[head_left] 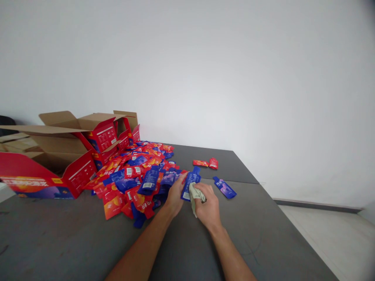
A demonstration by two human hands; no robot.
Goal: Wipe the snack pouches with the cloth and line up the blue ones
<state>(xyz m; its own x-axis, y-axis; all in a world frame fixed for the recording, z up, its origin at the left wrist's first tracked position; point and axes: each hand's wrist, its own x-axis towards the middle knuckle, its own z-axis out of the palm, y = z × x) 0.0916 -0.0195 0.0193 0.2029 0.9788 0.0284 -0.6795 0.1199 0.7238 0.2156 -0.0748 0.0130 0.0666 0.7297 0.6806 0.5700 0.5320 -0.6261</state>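
My left hand grips a blue pouch by its left edge, holding it tilted above the dark table. In my right hand is a bunched pale cloth, pressed against the printed face of that pouch. The cloth covers the pouch's lower right part. Just left of my left hand lies a heap of red and blue pouches, piled loosely over one another. Another blue pouch lies flat to the right of my right hand.
Two small red packets lie farther back on the table. Open red cardboard boxes with raised flaps stand along the left side. A white wall rises behind, and the table's right edge drops to a pale floor.
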